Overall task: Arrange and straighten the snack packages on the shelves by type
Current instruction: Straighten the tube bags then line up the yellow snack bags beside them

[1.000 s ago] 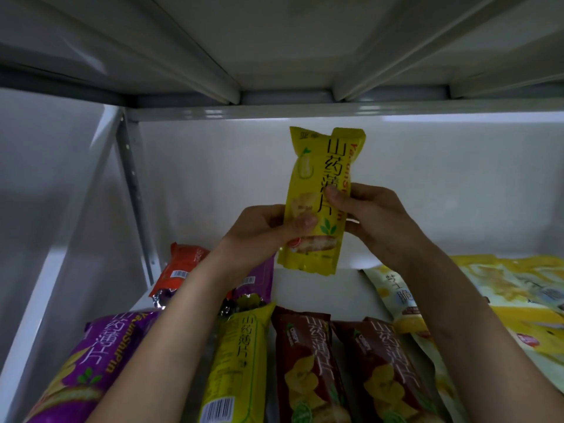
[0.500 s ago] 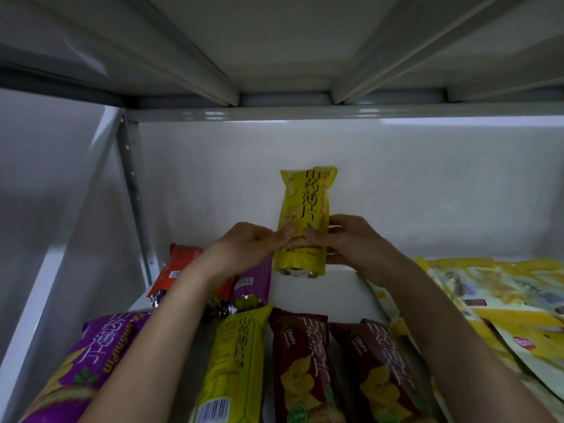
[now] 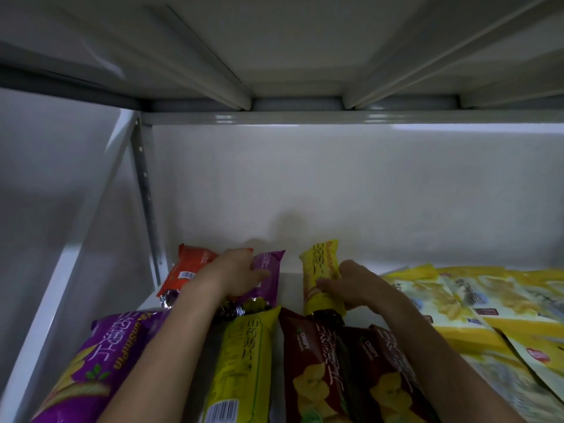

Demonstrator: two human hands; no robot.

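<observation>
Snack packages lie flat along a white metal shelf (image 3: 290,279), seen from just under the shelf above. At the back, the right hand (image 3: 355,283) is curled around the right side of a yellow package (image 3: 320,270), its fingers pressed against the wrapper; the package lies lengthwise on the shelf, its far end near the back wall and its near end touching the top of a dark red package (image 3: 308,361). A second dark red package (image 3: 387,377) lies just beside the first, partly under the right forearm. The left hand (image 3: 233,273) rests on a purple package (image 3: 268,271) at the back, fingers bent over it and thumb toward the right edge; whether it truly grips or only presses I cannot tell. An orange-red package (image 3: 187,268) lies just left of that, partly hidden by the left wrist, close to the shelf's upright post (image 3: 146,203). Nearer to me, a long yellow package (image 3: 241,364) with a barcode at its near end lies between the left forearm and the dark red ones, and a bigger purple package (image 3: 100,364) sits at the left front. Off to the right is a loose, overlapping spread of flat pale yellow bags (image 3: 476,303), lying at differing angles.
</observation>
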